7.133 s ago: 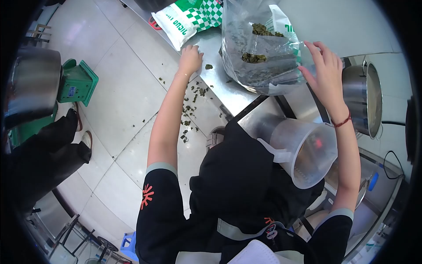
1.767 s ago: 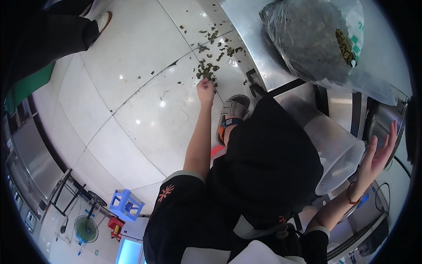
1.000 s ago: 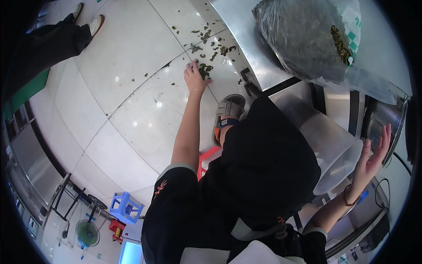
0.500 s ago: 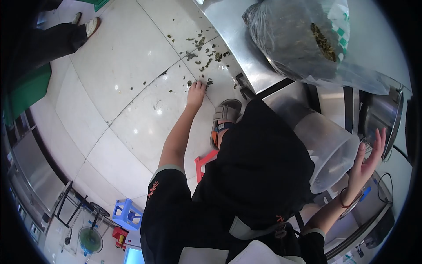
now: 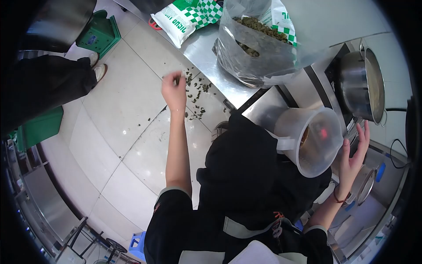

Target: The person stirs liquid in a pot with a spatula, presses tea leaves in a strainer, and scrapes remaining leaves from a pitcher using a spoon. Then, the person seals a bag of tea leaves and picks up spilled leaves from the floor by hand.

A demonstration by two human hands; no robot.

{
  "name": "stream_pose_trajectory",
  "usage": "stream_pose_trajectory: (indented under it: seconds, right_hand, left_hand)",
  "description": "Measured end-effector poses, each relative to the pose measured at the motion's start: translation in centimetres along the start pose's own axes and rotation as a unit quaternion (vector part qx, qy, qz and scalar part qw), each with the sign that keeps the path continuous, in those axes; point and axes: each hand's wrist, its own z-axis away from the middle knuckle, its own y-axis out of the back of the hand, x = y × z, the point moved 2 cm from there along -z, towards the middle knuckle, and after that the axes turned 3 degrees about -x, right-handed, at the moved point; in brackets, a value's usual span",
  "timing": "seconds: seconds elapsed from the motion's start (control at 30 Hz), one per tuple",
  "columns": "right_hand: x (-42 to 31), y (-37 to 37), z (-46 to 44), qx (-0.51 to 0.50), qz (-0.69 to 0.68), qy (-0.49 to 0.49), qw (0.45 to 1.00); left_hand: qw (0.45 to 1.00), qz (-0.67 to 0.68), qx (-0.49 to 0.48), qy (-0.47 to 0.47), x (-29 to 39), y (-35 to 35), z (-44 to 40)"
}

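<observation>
My left hand point(image 5: 174, 91) is raised over the floor, slightly blurred, its fingers curled around dark green leaf pieces point(image 5: 176, 81). More scattered leaf pieces point(image 5: 205, 88) lie on the tiles just to its right. My right hand point(image 5: 354, 155) has its fingers stretched out and thumb apart, next to the rim of a translucent plastic pitcher point(image 5: 323, 147); whether it touches the rim I cannot tell. The pitcher is tilted, its mouth toward me, with something brown inside. A clear plastic bag point(image 5: 235, 57) of similar leaves stands on the steel counter ahead.
A green-and-white packet point(image 5: 180, 24) lies on the steel counter point(image 5: 200, 50). At the right is a steel pot point(image 5: 355, 83). Another person's dark-trousered leg point(image 5: 57, 86) and shoe stand at the left, near green containers point(image 5: 44, 125). A blue stool point(image 5: 137, 244) is below.
My left hand has lifted from the floor, its fingers now around leaf pieces. The view has shifted, bringing the packet and pot into sight. My right hand stays spread by the pitcher.
</observation>
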Motion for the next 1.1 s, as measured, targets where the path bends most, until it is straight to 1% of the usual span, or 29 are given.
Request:
stream_pose_trajectory:
  seconds: [0.03,0.07,0.13,0.2,0.27,0.33,0.37,0.43,0.47,0.5,0.53,0.57,0.63,0.7,0.73,0.77,0.8,0.83,0.87,0.9,0.93,0.97,1.03,1.07,1.1]
  right_hand:
    - [0.0,0.2,0.3,0.001,-0.012,-0.004,1.0]
    - [0.0,0.4,0.6,0.002,-0.017,0.002,1.0]
    - [-0.2,0.8,1.0,0.008,-0.032,0.0,0.999]
    - [-0.3,1.2,1.3,0.017,-0.044,-0.002,0.999]
    - [-0.4,1.6,1.7,0.017,-0.04,-0.005,0.999]
    - [-0.5,1.9,1.9,0.013,-0.041,-0.006,0.999]
    - [-0.5,2.0,1.7,0.006,-0.04,-0.005,0.999]
    - [-0.4,2.4,1.6,0.007,-0.032,0.003,0.999]
    - [-0.3,2.4,1.4,0.008,-0.026,0.004,1.0]
    - [-0.1,2.3,1.0,0.008,-0.026,0.004,1.0]
    - [0.3,2.4,0.5,0.008,-0.022,0.007,1.0]
    - [0.5,2.4,0.0,0.007,-0.018,0.009,1.0]
    - [0.8,2.2,-2.5,0.005,-0.011,0.034,0.999]
    - [0.7,2.5,-6.3,0.082,0.059,0.124,0.987]
    - [0.9,2.7,-8.9,0.11,0.085,0.144,0.98]
    - [1.5,3.1,-11.4,0.138,0.112,0.163,0.97]
    - [8.3,4.2,-14.5,0.116,0.221,0.12,0.961]
    - [9.5,4.5,-17.2,0.102,0.274,0.099,0.951]
    - [10.7,4.8,-19.8,0.088,0.326,0.08,0.938]
    - [4.5,4.5,-21.5,0.159,0.308,0.155,0.925]
    - [0.8,4.2,-23.3,0.232,0.285,0.228,0.902]
    - [0.6,3.9,-25.3,0.228,0.283,0.233,0.902]
    - [1.7,3.5,-28.7,0.271,0.278,0.293,0.874]
    - [2.5,3.4,-30.7,0.269,0.219,0.281,0.895]
    - [2.8,2.7,-31.6,0.267,0.22,0.285,0.894]
  left_hand:
    - [0.998,0.013,0.021,-0.064,4.9,1.1,-1.8]
    - [0.996,0.056,0.016,-0.068,9.2,1.8,-3.1]
    - [0.968,0.19,0.01,-0.163,17.2,2.5,-4.6]
    - [0.944,0.176,-0.023,-0.278,22.4,2.0,-5.5]
    - [0.947,0.053,-0.104,-0.299,26.5,0.7,-5.5]
    - [0.894,-0.004,-0.083,-0.44,27.8,-0.9,-5.8]
    - [0.895,-0.004,-0.081,-0.439,27.5,-1.9,-5.7]
    - [0.869,-0.072,-0.189,-0.451,26.4,-3.7,-5.1]
    - [0.857,-0.025,-0.154,-0.491,25.2,-3.3,-5.2]
    - [0.858,-0.026,-0.154,-0.49,24.2,-2.1,-5.4]
    - [0.89,0.121,-0.21,-0.386,22.8,-0.7,-6.0]
    - [0.891,0.263,-0.256,-0.268,21.1,0.5,-6.9]
    - [0.924,0.328,-0.117,-0.157,14.7,2.2,-8.7]
    - [0.963,0.268,0.0,-0.036,5.7,3.9,-9.4]
    - [0.982,0.183,0.034,0.015,0.5,4.2,-8.6]
    - [0.991,0.096,0.067,0.066,-5.2,4.0,-7.1]
    - [0.993,0.016,0.1,0.061,-10.7,3.4,-4.8]
    - [0.991,-0.078,0.093,0.061,-16.7,2.7,-2.0]
    - [0.985,-0.128,0.084,0.085,-19.7,2.3,1.0]
    - [0.975,-0.177,0.073,0.11,-21.7,2.0,4.1]
    - [0.962,-0.206,0.085,0.16,-23.4,1.4,7.0]
    - [0.945,-0.233,0.095,0.209,-24.8,0.7,9.5]
    - [0.907,-0.265,0.12,0.303,-27.6,-0.6,13.8]
    - [0.906,-0.265,0.12,0.308,-28.0,-1.2,14.5]
    - [0.908,-0.237,0.107,0.328,-28.2,-1.8,14.9]
